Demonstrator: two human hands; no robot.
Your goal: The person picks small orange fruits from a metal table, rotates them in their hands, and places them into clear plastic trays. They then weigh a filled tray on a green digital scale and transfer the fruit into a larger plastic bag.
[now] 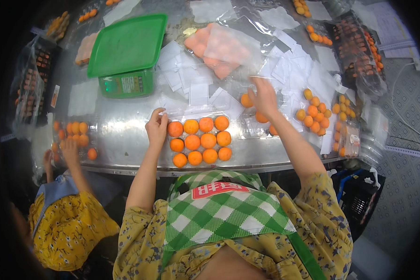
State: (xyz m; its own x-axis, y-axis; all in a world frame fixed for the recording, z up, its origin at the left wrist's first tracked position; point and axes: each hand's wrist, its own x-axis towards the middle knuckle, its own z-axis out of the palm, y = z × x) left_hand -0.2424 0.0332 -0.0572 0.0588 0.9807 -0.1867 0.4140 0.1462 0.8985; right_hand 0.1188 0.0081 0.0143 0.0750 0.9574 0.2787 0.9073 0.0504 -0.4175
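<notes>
In front of me, a clear plastic clamshell [200, 113] holds rows of orange fruit [192, 142], which look like small citrus or persimmons. My left hand [156, 128] is at its upper left corner, thumb and fingers bent around the edge of the plastic. Over to the right, my right hand [266, 98] is slightly blurred above a second clear plastic tray [252, 127] with a few fruits. An orange fruit [246, 100] lies just left of its thumb. Whether those fingers grip anything is hidden from above.
A green digital scale [126, 84] with a green tray [129, 45] stands at the back left. White paper slips [294, 66], bagged fruit [224, 49] and loose fruit [313, 112] cover the metal table. At left, a co-worker's hands [70, 150] are over another fruit tray.
</notes>
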